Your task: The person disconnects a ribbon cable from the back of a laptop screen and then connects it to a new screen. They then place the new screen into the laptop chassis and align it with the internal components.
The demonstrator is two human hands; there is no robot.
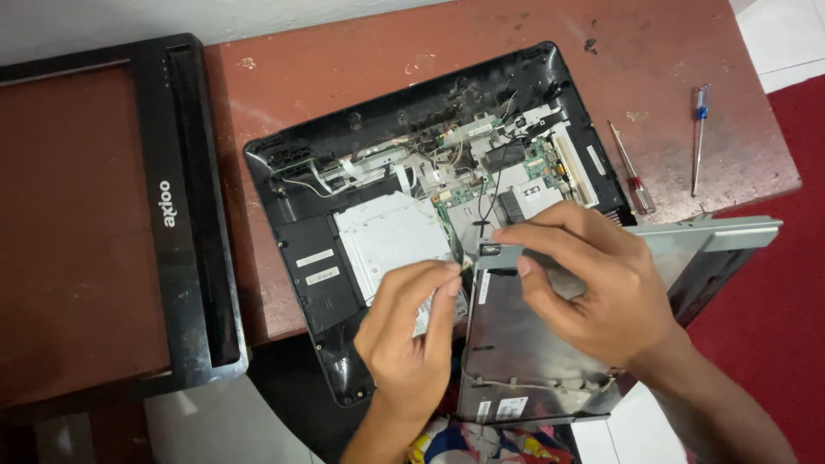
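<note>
- The open laptop base lies on the reddish table. Its near end juts past the table's front edge, so part of it hangs unsupported over the floor.
- A grey screen panel lies back-side up across the base's right near corner, tilted, with its top edge over the circuit board. It seems to rest there because its thin cable still runs up into the board.
- The right hand is curled on the panel's top left corner, thumb and forefinger pinched on a small dark fitting. This looks like a steadying hold.
- The left hand comes up from below the base, fingertips drawn tight together just left of that corner. I cannot tell if they hold a small part or only press the edge.
- The two hands nearly meet at the corner, right over the silver drive cover.
- Right of the base, two screwdrivers lie on bare table: a red-handled one close by and a blue-handled one nearer the table's right edge. Both are apart from the hands.
- Left of the base lies a black bezel frame, with a strip of table between.
- Open room is mostly behind the base and around the screwdrivers. The panel's lower end overhangs the floor.
</note>
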